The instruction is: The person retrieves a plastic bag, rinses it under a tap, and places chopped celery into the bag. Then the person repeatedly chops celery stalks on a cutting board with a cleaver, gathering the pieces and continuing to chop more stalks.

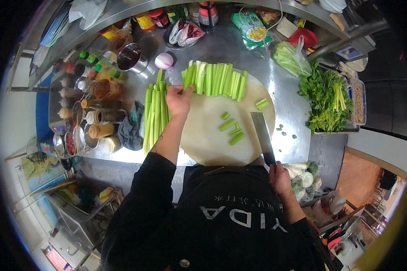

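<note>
My right hand [280,179] grips the handle of a cleaver [262,133], its blade lying over the right edge of a round cutting board [203,128]. At the board's far left, my left hand [178,100] pinches the near end of a cut celery piece [189,75]. That piece stands at the left end of a row of cut celery lengths [218,79]. Several short celery bits [227,125] lie mid-board, and a small cluster of celery bits [262,104] lies near its right edge. Long celery stalks [152,115] lie just left of the board, partly behind my left wrist.
A red onion [164,61] and a metal pot [133,60] sit beyond the stalks. Sauce bottles [103,88] crowd the left, beside a dark cloth [132,128]. At right are leafy greens [324,98] and bagged celery [291,58]. A steel shelf [142,10] overhangs the back.
</note>
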The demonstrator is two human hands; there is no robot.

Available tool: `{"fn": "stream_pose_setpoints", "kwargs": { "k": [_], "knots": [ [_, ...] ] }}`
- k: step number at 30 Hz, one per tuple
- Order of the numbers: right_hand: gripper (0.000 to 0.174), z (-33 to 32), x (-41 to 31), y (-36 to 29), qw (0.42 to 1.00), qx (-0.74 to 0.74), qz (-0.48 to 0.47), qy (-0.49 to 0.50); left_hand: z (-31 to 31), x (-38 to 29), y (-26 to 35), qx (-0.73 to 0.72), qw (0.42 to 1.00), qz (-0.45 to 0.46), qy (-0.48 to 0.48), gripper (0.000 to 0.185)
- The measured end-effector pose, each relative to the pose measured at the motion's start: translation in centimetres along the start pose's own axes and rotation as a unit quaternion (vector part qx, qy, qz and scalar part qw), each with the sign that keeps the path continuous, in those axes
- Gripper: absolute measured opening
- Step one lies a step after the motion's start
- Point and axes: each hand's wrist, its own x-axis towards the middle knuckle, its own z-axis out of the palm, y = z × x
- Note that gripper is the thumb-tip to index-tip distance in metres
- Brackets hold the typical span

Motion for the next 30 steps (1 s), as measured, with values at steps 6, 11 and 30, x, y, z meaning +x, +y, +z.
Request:
{"fn": "stream_pose_setpoints", "kwargs": {
  "k": [6, 11, 30],
  "knots": [
    [0.018, 0.1, -0.2, -1.1, 1.0, -0.016, 0.01, 0.018, -0.8, 0.2, -1.1, 0.161, 0.984, 0.08, -0.008, 0.042],
    [0.017, 0.2, -0.2, -1.0, 0.999, -0.035, 0.015, 0.004, -1.8, 1.6, -0.8, 0.102, 0.992, 0.048, -0.055, 0.044],
    [0.017, 0.2, 0.3, -0.1, 0.998, -0.042, -0.051, 0.004, 0.8, -15.8, 0.8, 0.231, 0.883, 0.272, -0.305, 0.042]
  ]
}}
